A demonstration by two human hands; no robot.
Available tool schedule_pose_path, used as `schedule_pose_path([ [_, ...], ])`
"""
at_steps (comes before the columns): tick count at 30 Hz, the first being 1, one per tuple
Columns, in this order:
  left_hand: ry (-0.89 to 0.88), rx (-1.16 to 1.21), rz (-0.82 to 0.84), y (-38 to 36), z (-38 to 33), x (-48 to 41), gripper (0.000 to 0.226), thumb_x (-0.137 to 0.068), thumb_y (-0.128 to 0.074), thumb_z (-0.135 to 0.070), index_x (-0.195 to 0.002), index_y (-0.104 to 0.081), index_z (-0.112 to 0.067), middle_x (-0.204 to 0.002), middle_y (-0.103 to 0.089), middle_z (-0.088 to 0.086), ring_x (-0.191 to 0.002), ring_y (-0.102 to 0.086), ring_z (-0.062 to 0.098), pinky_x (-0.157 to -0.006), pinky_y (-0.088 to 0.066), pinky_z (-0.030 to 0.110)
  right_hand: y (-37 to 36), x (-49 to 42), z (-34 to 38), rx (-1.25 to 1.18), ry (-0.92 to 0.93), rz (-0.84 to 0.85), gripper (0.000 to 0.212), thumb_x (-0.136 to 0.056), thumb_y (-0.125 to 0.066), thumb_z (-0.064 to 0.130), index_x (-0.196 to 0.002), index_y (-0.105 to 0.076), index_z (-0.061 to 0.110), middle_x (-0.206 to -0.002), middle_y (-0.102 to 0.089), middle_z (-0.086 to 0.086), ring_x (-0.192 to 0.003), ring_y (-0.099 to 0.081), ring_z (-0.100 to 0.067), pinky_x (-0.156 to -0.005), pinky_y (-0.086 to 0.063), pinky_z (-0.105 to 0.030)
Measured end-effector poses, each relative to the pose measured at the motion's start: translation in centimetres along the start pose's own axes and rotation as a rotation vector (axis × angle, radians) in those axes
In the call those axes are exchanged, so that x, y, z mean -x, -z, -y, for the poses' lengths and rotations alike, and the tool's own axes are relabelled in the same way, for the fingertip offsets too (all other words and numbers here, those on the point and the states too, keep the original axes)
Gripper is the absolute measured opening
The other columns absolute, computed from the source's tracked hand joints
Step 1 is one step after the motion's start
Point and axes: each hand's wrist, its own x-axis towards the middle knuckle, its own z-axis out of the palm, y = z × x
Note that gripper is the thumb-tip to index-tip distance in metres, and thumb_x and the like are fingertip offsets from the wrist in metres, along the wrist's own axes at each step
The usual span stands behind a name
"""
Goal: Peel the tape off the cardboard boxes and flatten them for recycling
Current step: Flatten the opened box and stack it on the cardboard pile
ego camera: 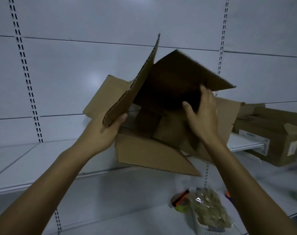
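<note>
I hold a brown cardboard box [174, 78] up in front of a white shelf, its flaps spread open. My left hand [105, 133] grips the lower corner of one raised flap [135, 89]. My right hand [203, 114] holds the edge of a dark panel of the same box, thumb in front and fingers behind it. Under the raised box lies more opened cardboard [149, 155] on the shelf, partly hidden. No tape strip is visible on the held box.
The white shelf [25, 160] runs left to right, backed by a white panel wall with slotted uprights. Another labelled cardboard box [278, 138] sits on the right. Below lie a tape roll [180, 200] and a clear packet [207, 207] in a white basket.
</note>
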Motion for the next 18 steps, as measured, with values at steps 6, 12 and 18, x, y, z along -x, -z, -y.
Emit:
schedule_pose_path([
  [6,-0.275,-0.419,0.291,1.0,-1.2,-0.7,0.051,-0.095,-0.049,-0.004,-0.104,-0.049,-0.054,-0.074,-0.046,-0.028,-0.062,-0.047,-0.004,-0.056,-0.034,0.009,-0.3,-1.7,-3.9,0.234,-0.091,0.073,0.096,-0.081,-0.070,0.043,-0.152,-0.012,0.014,-0.160,-0.012,-0.009,-0.147,-0.011,-0.025,-0.117,-0.012,-0.047],
  [12,-0.306,-0.666,0.439,2.4,-1.2,-3.1,0.066,-0.095,-0.045,-0.011,-0.122,-0.021,-0.066,-0.109,-0.056,-0.008,-0.089,-0.050,0.014,-0.077,-0.042,0.031,0.5,-0.2,-5.8,0.270,-0.030,0.077,0.041,-0.088,-0.052,0.011,-0.128,-0.053,0.023,-0.115,-0.063,-0.009,-0.103,-0.058,-0.033,-0.080,-0.048,-0.044],
  [18,-0.276,-0.844,0.441,4.2,1.1,-3.0,0.065,-0.098,-0.040,-0.041,-0.125,0.007,-0.076,-0.136,-0.051,-0.004,-0.108,-0.054,0.018,-0.083,-0.046,0.035,2.1,2.1,-5.4,0.361,0.179,0.098,0.030,-0.087,-0.054,0.014,-0.115,-0.060,0.021,-0.085,-0.063,-0.010,-0.074,-0.059,-0.034,-0.060,-0.044,-0.035],
])
